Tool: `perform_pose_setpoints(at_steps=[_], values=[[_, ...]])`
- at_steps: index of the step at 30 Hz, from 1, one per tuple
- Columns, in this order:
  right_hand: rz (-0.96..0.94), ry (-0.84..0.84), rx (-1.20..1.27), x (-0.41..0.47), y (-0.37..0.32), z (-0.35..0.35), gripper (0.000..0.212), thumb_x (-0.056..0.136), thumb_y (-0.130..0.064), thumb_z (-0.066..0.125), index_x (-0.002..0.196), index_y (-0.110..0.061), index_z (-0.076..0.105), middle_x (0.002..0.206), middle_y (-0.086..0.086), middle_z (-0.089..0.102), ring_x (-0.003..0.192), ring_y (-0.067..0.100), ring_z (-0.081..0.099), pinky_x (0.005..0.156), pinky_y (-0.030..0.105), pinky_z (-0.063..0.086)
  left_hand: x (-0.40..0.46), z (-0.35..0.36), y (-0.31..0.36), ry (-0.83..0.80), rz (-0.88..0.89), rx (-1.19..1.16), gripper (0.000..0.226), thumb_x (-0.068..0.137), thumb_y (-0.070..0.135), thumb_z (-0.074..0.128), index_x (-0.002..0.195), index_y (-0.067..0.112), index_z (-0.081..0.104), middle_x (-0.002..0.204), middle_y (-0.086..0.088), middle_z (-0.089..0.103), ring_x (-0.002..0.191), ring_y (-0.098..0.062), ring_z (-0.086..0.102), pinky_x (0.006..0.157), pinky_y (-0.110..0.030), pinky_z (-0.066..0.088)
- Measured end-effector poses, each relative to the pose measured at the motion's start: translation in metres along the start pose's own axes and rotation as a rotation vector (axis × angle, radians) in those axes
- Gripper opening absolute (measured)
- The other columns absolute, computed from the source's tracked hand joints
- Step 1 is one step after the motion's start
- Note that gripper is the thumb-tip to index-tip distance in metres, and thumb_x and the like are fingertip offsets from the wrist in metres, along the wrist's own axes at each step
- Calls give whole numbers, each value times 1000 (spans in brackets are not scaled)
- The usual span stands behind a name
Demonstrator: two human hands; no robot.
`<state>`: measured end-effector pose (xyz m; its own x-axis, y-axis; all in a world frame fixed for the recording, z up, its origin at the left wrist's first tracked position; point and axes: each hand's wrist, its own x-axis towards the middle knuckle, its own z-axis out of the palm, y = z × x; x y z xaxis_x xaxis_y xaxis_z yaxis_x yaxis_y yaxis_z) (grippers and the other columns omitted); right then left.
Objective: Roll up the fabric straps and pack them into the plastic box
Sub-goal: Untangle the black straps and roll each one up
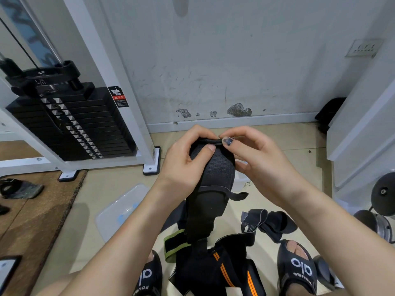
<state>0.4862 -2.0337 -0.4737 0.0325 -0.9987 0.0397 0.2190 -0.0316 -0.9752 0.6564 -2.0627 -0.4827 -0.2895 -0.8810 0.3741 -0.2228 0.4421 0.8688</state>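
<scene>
Both hands hold a wide black strap (211,180) up in front of the body, above the floor: the left hand (188,165) grips its upper left edge with the thumb pressed on the mesh face, and the right hand (256,159) pinches the top edge, where the fabric is curled into a tight first turn. The strap looks padded, soft and light, limp enough that its lower end hangs down toward a heap of other straps (230,263) between the feet. Such cloth should roll easily but spring open if let go, so the roll is best held across its full width at the curled edge, with the thumbs keeping tension. A clear plastic box (241,180) seems to sit just behind the strap, mostly hidden, and its lid (119,208) lies on the floor to the left. The sandals (299,268) read "olo" and "ROUES". The red-and-black label (118,96) on the weight stack (70,124) is too small to read.
</scene>
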Motion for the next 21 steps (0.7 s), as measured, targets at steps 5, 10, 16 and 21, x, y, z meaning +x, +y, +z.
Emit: perform_pose_setpoints(at_steps=[5,10,16,21], values=[[12,37,68,2,1,1,13,94,5,63,95,-6,70,89,6,70,87,19,66,77,27,55,0,1,0,3,18,18,19,98,0,62,97,19,66,94,8,70,95,-11,65,86,-28,51],[25,82,82,2,0,0,17,90,10,65,94,-6,71,92,10,69,87,21,67,77,28,55,-2,1,1,-10,-18,-16,20,98,1,62,104,20,65,94,12,68,93,-3,62,83,-18,46],[-15,124,31,1,-4,-3,22,87,11,67,88,-10,74,82,5,74,80,18,70,77,28,55,1,-2,-1,-69,-343,-378,28,85,38,72,110,26,67,105,-5,71,102,-19,69,101,-45,52],[-55,127,-60,0,-2,-2,28,85,8,73,82,-20,78,85,8,75,85,21,71,86,37,57,3,4,0,-61,-371,-405,16,88,36,64,92,20,66,88,-6,66,85,-20,62,82,-41,46]])
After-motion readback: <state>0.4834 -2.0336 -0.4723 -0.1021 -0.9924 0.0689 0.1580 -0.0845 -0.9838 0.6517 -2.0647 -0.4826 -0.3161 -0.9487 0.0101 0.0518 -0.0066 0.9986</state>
